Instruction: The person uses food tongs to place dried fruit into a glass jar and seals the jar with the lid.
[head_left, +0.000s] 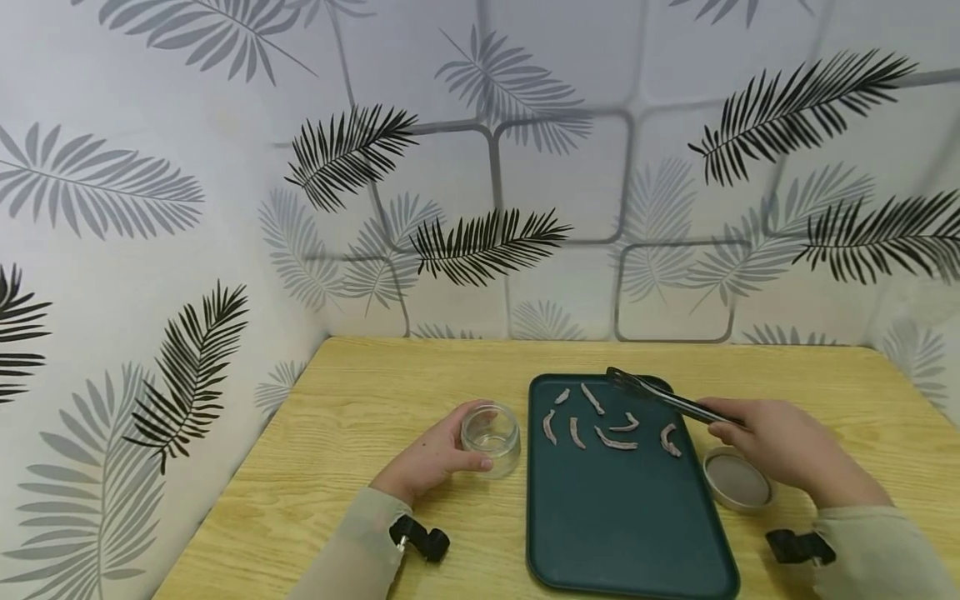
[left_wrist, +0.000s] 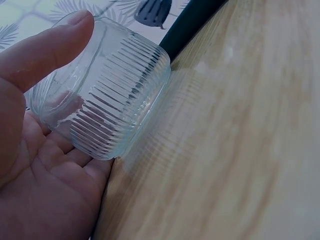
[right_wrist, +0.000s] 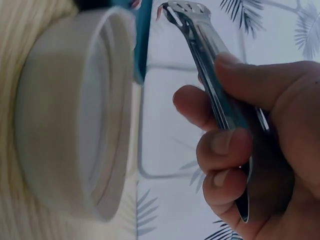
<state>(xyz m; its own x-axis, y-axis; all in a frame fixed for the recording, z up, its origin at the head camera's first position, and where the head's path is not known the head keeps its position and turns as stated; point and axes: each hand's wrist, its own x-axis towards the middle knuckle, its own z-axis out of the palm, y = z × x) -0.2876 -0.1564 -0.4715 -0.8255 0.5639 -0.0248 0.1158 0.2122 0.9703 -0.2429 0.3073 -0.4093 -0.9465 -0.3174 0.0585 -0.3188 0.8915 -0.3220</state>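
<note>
A small clear glass jar (head_left: 491, 439) with ribbed sides (left_wrist: 115, 95) stands on the table left of the tray, its mouth uncovered. My left hand (head_left: 442, 454) grips it, thumb (left_wrist: 55, 47) on the near side and fingers round the back. My right hand (head_left: 776, 446) holds metal tongs (head_left: 675, 402), fingers curled round the arms (right_wrist: 215, 85). The tongs' tips (head_left: 617, 375) reach over the back edge of the dark green tray (head_left: 622, 525). A small reddish-brown bit (right_wrist: 159, 11) shows at the tips in the right wrist view. Several brownish curved strips (head_left: 617, 440) lie on the tray's far half.
A round, shallow pale lid (head_left: 738, 479) lies right of the tray, below my right hand; its raised rim (right_wrist: 107, 115) shows close up in the right wrist view. The wooden table (head_left: 300, 508) meets a leaf-patterned wall (head_left: 555, 283) at the back.
</note>
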